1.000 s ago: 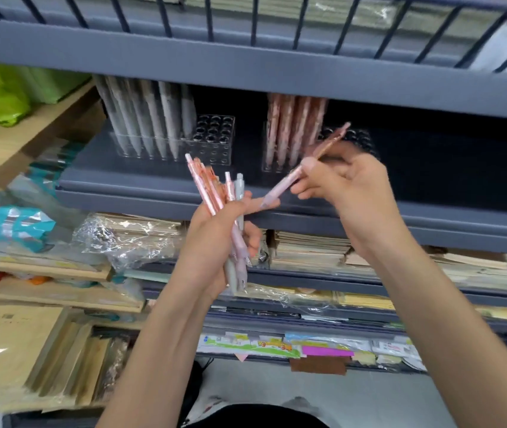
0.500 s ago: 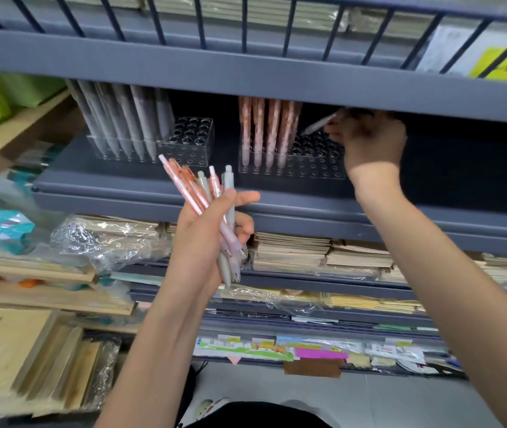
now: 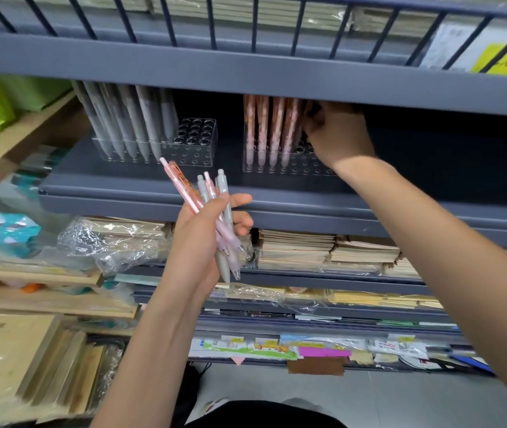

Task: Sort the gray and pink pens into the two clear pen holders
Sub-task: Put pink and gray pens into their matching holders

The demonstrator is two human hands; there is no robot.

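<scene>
Hands first. My left hand (image 3: 196, 242) is closed around a bundle of mixed pens (image 3: 226, 239), gray and pink, with the thumb laid across the barrels, clicker ends pointing up and far, tips down and near. My right hand (image 3: 338, 137) has its fingers curled against the right end of the pink pens (image 3: 272, 128); whether it pinches one I cannot tell.

Left forearm rises from near centre. Right arm reaches far from the near right, with the hand just under the upper shelf edge (image 3: 246, 78).

Gray shelf (image 3: 122, 186) carries both clear holders, well apart. Left holder (image 3: 196, 140) has gray pens (image 3: 128, 118) leaning in its left half. Right holder (image 3: 276, 169) has the pink pens upright in its left part. My right wrist hides its right part.
</scene>
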